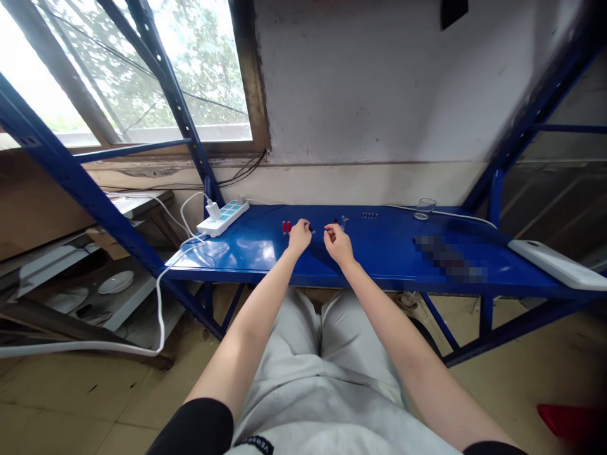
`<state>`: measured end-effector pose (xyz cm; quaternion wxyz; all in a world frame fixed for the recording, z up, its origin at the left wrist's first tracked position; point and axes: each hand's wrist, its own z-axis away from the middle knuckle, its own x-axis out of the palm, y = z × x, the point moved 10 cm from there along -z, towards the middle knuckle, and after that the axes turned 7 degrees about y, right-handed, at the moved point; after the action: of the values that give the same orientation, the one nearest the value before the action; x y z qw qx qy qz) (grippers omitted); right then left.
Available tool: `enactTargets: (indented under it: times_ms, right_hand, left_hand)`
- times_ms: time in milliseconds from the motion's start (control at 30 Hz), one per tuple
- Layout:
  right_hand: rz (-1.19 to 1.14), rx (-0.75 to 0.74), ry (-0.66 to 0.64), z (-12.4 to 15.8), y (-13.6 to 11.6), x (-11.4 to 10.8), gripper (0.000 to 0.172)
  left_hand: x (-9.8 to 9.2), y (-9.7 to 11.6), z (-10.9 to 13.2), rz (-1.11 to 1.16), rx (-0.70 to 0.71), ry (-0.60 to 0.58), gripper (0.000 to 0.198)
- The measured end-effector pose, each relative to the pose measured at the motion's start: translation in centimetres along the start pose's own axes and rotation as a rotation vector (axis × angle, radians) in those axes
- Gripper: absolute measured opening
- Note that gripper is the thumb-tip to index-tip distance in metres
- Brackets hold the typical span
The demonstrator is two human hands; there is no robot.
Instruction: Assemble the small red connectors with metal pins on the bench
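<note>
Over the middle of the blue table (256,259), my left hand (298,237) is closed, its fingers pinching a small dark piece (310,228). A short way to its right, my right hand (338,243) is closed with the fingertips together; what they hold, if anything, is too small to make out. Just behind that hand are a small red piece (336,221) and a small clear, bluish piece (344,223). Left of my left hand stand two small red cylinders (286,227) side by side. Farther back on the right, several tiny metallic pieces (370,215) form short rows.
A white power strip (222,218) with a plugged-in charger lies at the table's left end. At the back right stands a clear glass (424,209). A blurred-out dark item (448,258) and a white flat device (557,262) lie on the right. Blue posts (496,196) frame the table.
</note>
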<state>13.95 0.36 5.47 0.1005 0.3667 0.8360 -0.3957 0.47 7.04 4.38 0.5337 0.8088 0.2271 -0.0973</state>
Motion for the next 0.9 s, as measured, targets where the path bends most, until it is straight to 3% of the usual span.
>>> enactTargets:
  times_ms: [133, 267, 567, 900]
  right_hand:
    - [0.034, -0.04, -0.023, -0.2, 0.0, 0.6, 0.029]
    - [0.042, -0.103, -0.062, -0.4, -0.3, 1.2, 0.031]
    - [0.101, 0.007, -0.061, -0.4, 0.8, 0.9, 0.036]
    - [0.105, 0.002, -0.057, -0.3, 0.9, 0.8, 0.034]
  left_hand:
    - [1.2, -0.8, 1.0, 0.466, -0.118, -0.038, 0.019]
    - [1.6, -1.4, 2.0, 0.659, -0.207, -0.05, 0.018]
    - [2.8, -0.5, 3.2, 0.743, -0.235, -0.248, 0.025]
    - [2.3, -0.5, 3.4, 0.685, -0.202, -0.215, 0.027]
